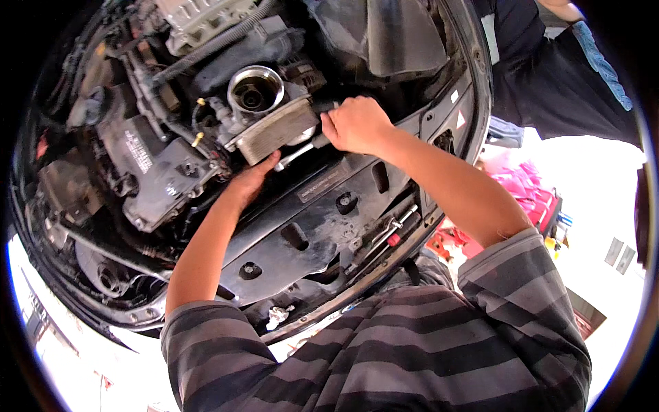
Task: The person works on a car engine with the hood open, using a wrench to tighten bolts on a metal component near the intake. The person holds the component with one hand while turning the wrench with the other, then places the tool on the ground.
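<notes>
My right hand (358, 125) is closed round the dark handle of a ratchet wrench (299, 154). The wrench's silver shaft slants down and left beneath a finned metal block (278, 130). By the far end of that shaft, my left hand (252, 181) reaches in at the block's lower edge. One digit of it shows beside the wrench's end; the other fingers are hidden, so their grip cannot be made out. Just above the block, a round metal housing (255, 91) stands uncapped, its dark inside showing.
A black cover panel (309, 213) runs along the car's front edge, with a silver tool with a red part (394, 233) lying on it. Crumpled white paper (279, 316) lies nearer me. Engine hoses and a grey cover (147, 168) fill the left. Another person in dark clothes (549, 75) stands at right.
</notes>
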The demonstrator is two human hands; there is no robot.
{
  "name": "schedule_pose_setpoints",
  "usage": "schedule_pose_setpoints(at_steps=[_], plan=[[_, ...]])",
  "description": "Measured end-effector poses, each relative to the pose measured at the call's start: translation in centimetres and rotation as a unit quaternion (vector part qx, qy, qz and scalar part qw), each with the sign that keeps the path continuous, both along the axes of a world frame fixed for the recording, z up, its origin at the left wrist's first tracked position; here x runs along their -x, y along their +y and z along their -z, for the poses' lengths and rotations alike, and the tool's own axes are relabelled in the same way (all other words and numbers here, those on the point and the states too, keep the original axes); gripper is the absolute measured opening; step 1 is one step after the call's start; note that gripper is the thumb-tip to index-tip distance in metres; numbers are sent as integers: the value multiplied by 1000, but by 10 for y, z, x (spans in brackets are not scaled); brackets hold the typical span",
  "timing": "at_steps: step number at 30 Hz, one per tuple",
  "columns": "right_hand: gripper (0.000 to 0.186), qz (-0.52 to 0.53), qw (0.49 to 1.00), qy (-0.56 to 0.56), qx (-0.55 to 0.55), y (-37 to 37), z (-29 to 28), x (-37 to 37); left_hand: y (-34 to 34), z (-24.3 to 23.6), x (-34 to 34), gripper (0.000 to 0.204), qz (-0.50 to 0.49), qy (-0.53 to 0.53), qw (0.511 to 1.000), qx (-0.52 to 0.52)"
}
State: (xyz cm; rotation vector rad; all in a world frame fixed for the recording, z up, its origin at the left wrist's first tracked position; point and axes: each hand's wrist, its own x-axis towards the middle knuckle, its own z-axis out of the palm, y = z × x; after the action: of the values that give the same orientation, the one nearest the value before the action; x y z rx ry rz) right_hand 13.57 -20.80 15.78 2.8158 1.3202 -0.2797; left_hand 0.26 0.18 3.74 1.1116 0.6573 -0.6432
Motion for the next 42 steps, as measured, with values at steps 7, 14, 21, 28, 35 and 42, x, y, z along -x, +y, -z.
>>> schedule_pose_setpoints(at_steps=[7,14,21,28,35,42], plan=[[42,3,997,71,24,20,-36,7,-13,-9,0,44,-85,68,988,-110],[41,54,987,150,12,10,-30,15,-18,-34,1,35,-53,114,975,-183],[40,43,978,203,-9,19,-48,25,-14,-85,9,17,34,137,960,-244],[42,17,980,182,-77,33,-79,24,12,-95,31,17,-51,93,972,-208],[39,12,988,135,-69,35,-92,10,-18,-122,24,33,-265,20,956,-122],[34,32,985,92,-143,46,-85,23,-33,-97,33,30,-394,-42,917,-58]])
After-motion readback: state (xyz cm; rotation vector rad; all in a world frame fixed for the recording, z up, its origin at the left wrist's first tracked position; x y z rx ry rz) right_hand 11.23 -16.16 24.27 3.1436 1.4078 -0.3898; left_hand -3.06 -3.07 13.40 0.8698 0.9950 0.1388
